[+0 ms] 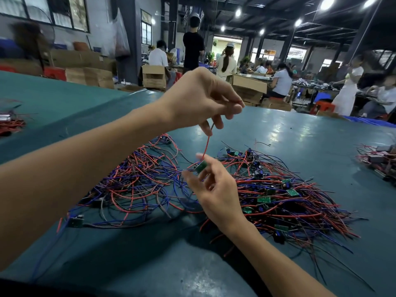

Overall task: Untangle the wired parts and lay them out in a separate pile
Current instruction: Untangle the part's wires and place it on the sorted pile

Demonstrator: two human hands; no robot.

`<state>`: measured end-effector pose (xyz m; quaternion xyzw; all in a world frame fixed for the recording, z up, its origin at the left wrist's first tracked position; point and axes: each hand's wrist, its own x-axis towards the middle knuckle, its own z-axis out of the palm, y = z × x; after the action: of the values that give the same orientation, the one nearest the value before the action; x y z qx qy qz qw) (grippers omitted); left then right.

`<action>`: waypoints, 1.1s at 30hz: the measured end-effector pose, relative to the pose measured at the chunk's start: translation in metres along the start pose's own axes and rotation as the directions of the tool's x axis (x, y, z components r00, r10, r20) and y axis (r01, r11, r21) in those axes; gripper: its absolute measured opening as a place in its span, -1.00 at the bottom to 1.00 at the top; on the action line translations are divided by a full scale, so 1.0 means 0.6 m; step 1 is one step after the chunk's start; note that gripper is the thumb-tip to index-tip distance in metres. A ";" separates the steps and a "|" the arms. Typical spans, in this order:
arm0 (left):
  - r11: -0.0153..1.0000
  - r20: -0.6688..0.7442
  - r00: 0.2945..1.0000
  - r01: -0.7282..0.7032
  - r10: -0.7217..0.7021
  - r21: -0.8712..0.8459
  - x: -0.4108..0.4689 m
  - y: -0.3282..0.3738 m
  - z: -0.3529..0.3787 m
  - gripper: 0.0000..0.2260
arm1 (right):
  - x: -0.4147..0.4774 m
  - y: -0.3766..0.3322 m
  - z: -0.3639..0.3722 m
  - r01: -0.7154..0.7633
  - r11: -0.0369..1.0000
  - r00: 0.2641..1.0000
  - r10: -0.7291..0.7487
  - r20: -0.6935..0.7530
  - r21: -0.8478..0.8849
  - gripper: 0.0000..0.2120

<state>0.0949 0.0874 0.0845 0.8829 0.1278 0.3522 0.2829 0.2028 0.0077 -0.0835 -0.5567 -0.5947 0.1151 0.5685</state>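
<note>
My left hand (199, 99) is raised above the table and pinches the upper end of a red wire (206, 144) between thumb and fingers. The wire runs straight down to a small green circuit board (201, 166), which my right hand (212, 185) pinches just above the wires. Below and to the left lies a tangle of red and blue wires (137, 185) with a few boards. To the right lies a denser pile of wired boards (285, 202), their wires fanned out toward the right.
The green table (300, 133) carries another wire heap at the far left edge (10, 123) and a heap of parts at the far right edge (379, 159). Beyond the table stand cardboard boxes (154, 76) and several people at other benches.
</note>
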 end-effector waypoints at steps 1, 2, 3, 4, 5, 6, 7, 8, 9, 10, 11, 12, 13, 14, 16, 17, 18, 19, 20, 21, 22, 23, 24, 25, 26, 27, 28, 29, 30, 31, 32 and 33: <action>0.999 -0.018 1.000 0.025 -0.025 -0.049 0.000 -0.003 0.005 -0.82 | 0.000 -0.002 0.001 0.013 1.000 1.000 -0.013 0.002 -0.006 -0.61; 0.994 -0.037 0.998 0.049 -0.053 -0.100 -0.001 -0.007 0.008 -0.81 | -0.001 -0.004 0.001 0.016 1.000 1.000 -0.016 0.006 0.011 -0.69; 0.985 -0.057 0.995 0.071 -0.081 -0.155 -0.002 -0.012 0.011 -0.80 | 0.000 -0.006 0.001 0.002 0.999 1.000 -0.003 0.013 0.044 -0.74; 0.973 -0.075 0.991 0.093 -0.111 -0.210 -0.004 -0.020 0.013 -0.78 | 0.001 -0.008 -0.001 -0.028 0.996 0.999 0.025 0.025 0.088 -0.77; 0.958 -0.095 0.984 0.120 -0.149 -0.261 -0.006 -0.031 0.014 -0.77 | 0.003 -0.010 -0.004 -0.074 0.985 0.997 0.068 0.041 0.156 -0.79; 0.943 -0.127 0.972 0.154 -0.199 -0.296 -0.009 -0.044 0.015 -0.76 | 0.006 -0.011 -0.007 -0.127 0.958 0.992 0.117 0.057 0.258 -0.80; 0.932 -0.180 0.948 0.202 -0.263 -0.300 -0.013 -0.061 0.018 -0.75 | 0.010 -0.012 -0.010 -0.179 0.911 0.984 0.163 0.074 0.373 -0.78; 0.926 -0.247 0.911 0.264 -0.332 -0.270 -0.018 -0.080 0.023 -0.75 | 0.013 -0.014 -0.012 -0.226 0.851 0.974 0.209 0.088 0.474 -0.72; 0.919 -0.311 0.869 0.327 -0.384 -0.219 -0.025 -0.102 0.028 -0.74 | 0.017 -0.017 -0.015 -0.266 0.794 0.962 0.254 0.100 0.546 -0.63; 0.910 -0.347 0.841 0.379 -0.415 -0.171 -0.034 -0.125 0.035 -0.71 | 0.020 -0.019 -0.017 -0.300 0.744 0.950 0.292 0.113 0.597 -0.56; 0.898 -0.342 0.830 0.412 -0.440 -0.154 -0.046 -0.145 0.044 -0.66 | 0.023 -0.021 -0.018 -0.329 0.694 0.937 0.323 0.131 0.640 -0.53; 0.886 -0.310 0.831 0.428 -0.463 -0.176 -0.059 -0.161 0.057 -0.61 | 0.025 -0.023 -0.019 -0.354 0.645 0.926 0.341 0.160 0.677 -0.51; 0.874 -0.272 0.833 0.431 -0.481 -0.226 -0.073 -0.174 0.073 -0.57 | 0.027 -0.024 -0.021 -0.375 0.603 0.918 0.349 0.190 0.704 -0.48; 0.861 -0.246 0.836 0.422 -0.491 -0.285 -0.088 -0.184 0.090 -0.56 | 0.028 -0.025 -0.022 -0.390 0.579 0.911 0.354 0.210 0.716 -0.48; 0.847 -0.235 0.848 0.368 -0.475 -0.384 -0.111 -0.197 0.122 -0.57 | 0.030 -0.023 -0.022 -0.398 0.570 0.908 0.360 0.216 0.719 -0.59; 0.851 -0.231 0.862 0.339 -0.452 -0.400 -0.118 -0.200 0.134 -0.58 | 0.030 -0.022 -0.022 -0.400 0.562 0.905 0.366 0.216 0.724 -0.63; 0.859 -0.213 0.879 0.321 -0.427 -0.398 -0.123 -0.203 0.142 -0.59 | 0.032 -0.021 -0.021 -0.407 0.542 0.900 0.375 0.222 0.735 -0.65; 0.857 -0.175 0.895 0.313 -0.410 -0.409 -0.126 -0.203 0.146 -0.60 | 0.034 -0.021 -0.022 -0.415 0.510 0.894 0.384 0.233 0.753 -0.65; 0.835 -0.117 0.905 0.318 -0.408 -0.450 -0.128 -0.202 0.148 -0.62 | 0.036 -0.020 -0.023 -0.418 0.471 0.889 0.387 0.244 0.777 -0.65; 0.792 -0.049 0.909 0.334 -0.415 -0.511 -0.129 -0.198 0.149 -0.62 | 0.039 -0.017 -0.026 -0.418 0.435 0.886 0.389 0.253 0.797 -0.65; 0.743 0.013 0.905 0.358 -0.426 -0.565 -0.130 -0.195 0.150 -0.61 | 0.041 -0.017 -0.029 -0.426 0.408 0.880 0.393 0.267 0.807 -0.67; 0.693 0.062 0.897 0.380 -0.437 -0.612 -0.129 -0.192 0.151 -0.60 | 0.042 -0.016 -0.032 -0.446 0.393 0.870 0.400 0.287 0.804 -0.69; 0.645 0.101 0.890 0.396 -0.444 -0.653 -0.127 -0.191 0.152 -0.59 | 0.042 -0.015 -0.034 -0.470 0.387 0.858 0.409 0.309 0.793 -0.71; 0.603 0.134 0.889 0.402 -0.439 -0.689 -0.126 -0.191 0.151 -0.59 | 0.042 -0.015 -0.035 -0.495 0.382 0.846 0.416 0.333 0.780 -0.72; 0.574 0.158 0.893 0.398 -0.422 -0.715 -0.125 -0.192 0.149 -0.59 | 0.042 -0.015 -0.036 -0.518 0.384 0.836 0.414 0.359 0.764 -0.71; 0.561 0.172 0.899 0.391 -0.402 -0.730 -0.124 -0.194 0.146 -0.59 | 0.042 -0.017 -0.036 -0.539 0.392 0.829 0.405 0.386 0.746 -0.70; 0.564 0.174 0.908 0.378 -0.382 -0.734 -0.125 -0.196 0.142 -0.60 | 0.042 -0.019 -0.035 -0.558 0.410 0.821 0.397 0.410 0.722 -0.69; 0.573 0.164 0.915 0.363 -0.369 -0.735 -0.126 -0.198 0.139 -0.60 | 0.043 -0.021 -0.034 -0.574 0.427 0.813 0.397 0.426 0.699 -0.69; 0.576 0.152 0.919 0.350 -0.363 -0.739 -0.128 -0.201 0.138 -0.60 | 0.044 -0.021 -0.032 -0.587 0.436 0.805 0.407 0.433 0.682 -0.69; 0.567 0.143 0.920 0.343 -0.366 -0.749 -0.129 -0.203 0.138 -0.62 | 0.045 -0.019 -0.030 -0.600 0.431 0.794 0.426 0.435 0.674 -0.66; 0.551 0.140 0.916 0.342 -0.375 -0.761 -0.131 -0.205 0.138 -0.66 | 0.045 -0.016 -0.027 -0.611 0.418 0.783 0.446 0.434 0.672 -0.63; 0.535 0.141 0.911 0.347 -0.388 -0.770 -0.131 -0.206 0.138 -0.68 | 0.044 -0.013 -0.024 -0.619 0.408 0.774 0.463 0.432 0.672 -0.58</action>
<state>0.0927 0.1198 -0.0805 0.6153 0.1509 0.3254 0.7019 0.2172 0.0188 -0.0581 -0.3982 -0.3160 0.5899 0.6273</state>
